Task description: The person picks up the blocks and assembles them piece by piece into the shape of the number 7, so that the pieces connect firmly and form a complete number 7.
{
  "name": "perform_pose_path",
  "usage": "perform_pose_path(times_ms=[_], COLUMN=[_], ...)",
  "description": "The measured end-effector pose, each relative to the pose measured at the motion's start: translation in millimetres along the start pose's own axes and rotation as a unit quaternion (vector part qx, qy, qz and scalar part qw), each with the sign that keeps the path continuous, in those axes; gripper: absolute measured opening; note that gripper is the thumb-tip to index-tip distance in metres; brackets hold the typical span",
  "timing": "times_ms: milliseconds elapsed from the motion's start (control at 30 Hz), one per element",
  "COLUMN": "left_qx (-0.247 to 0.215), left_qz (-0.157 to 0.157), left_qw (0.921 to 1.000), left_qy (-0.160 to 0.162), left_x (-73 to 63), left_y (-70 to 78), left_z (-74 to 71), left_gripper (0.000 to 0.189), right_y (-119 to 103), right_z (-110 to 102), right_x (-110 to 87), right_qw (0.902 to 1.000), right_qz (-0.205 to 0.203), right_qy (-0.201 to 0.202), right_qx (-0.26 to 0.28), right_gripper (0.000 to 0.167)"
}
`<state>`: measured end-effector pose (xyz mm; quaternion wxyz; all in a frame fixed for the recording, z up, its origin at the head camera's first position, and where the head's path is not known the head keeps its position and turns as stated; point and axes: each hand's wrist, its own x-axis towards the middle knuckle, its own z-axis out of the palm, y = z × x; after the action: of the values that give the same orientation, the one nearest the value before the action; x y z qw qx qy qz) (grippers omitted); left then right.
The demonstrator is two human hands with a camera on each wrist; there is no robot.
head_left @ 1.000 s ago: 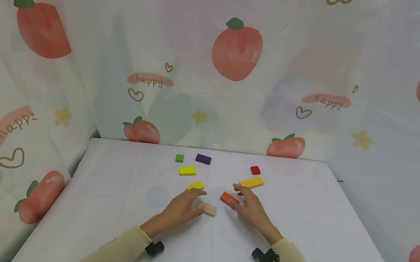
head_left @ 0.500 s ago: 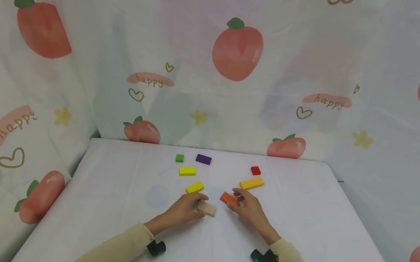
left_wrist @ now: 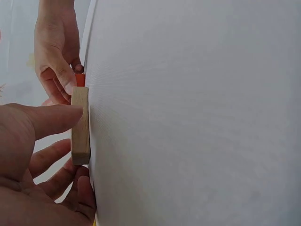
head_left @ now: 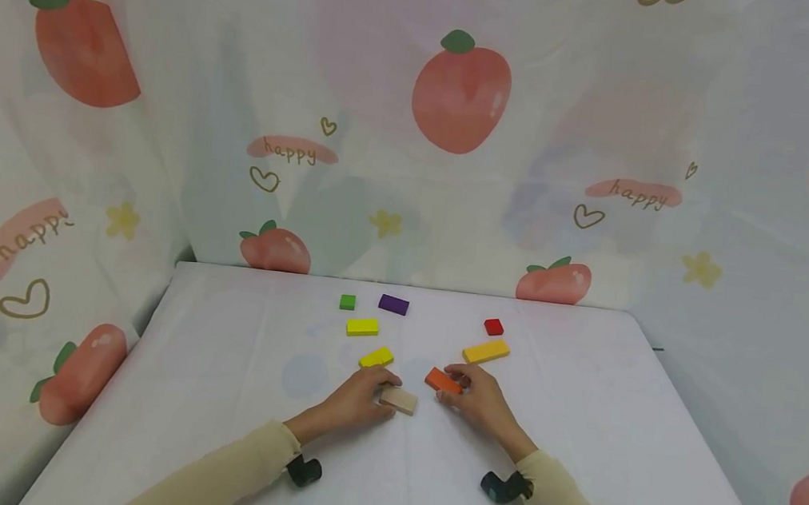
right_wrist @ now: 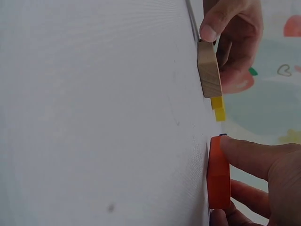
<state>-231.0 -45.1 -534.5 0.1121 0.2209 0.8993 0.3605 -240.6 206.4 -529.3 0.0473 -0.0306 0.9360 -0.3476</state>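
Note:
In the head view my left hand (head_left: 354,402) holds a plain wooden block (head_left: 402,401) by its left end, lying on the white table. The left wrist view shows the thumb against one long side of that block (left_wrist: 80,129) and the fingers round the other. Just to the right, my right hand (head_left: 484,401) grips an orange block (head_left: 441,380) between thumb and fingers. In the right wrist view the thumb presses the near side of the orange block (right_wrist: 218,172), with fingertips at its far end. A yellow block (head_left: 377,357) lies right behind the left fingers.
Farther back on the white tablecloth (head_left: 237,350) lie a second yellow block (head_left: 363,327), a green block (head_left: 347,302), a purple block (head_left: 393,304), a red block (head_left: 493,327) and a long amber block (head_left: 486,351). A peach-printed curtain (head_left: 452,208) encloses the table.
The left fingers have come down round the wooden block, leaving the yellow block behind more visible. The right fingers have closed in on the orange block. Both blocks have hardly moved.

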Motion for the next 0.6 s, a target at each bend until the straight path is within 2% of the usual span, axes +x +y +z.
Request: perform_pose_path(times_ms=[267, 600], left_qx=[-0.001, 0.013], left_qz=[0.000, -0.009], left_qw=[1.0000, 0.9998], left_qy=[0.001, 0.008], left_x=[2.0, -1.3], left_y=[-1.9, 2.6], left_z=[2.8, 4.6], left_gripper=[0.034, 0.029], right_y=[-0.2, -0.2], right_z=[0.1, 1.0], right_x=[1.4, -0.2], right_qw=[0.9999, 0.9997], right_qz=[-0.006, -0.015], right_qy=[0.001, 0.013], right_qx=[-0.011, -0.013], right_gripper=[0.040, 0.037])
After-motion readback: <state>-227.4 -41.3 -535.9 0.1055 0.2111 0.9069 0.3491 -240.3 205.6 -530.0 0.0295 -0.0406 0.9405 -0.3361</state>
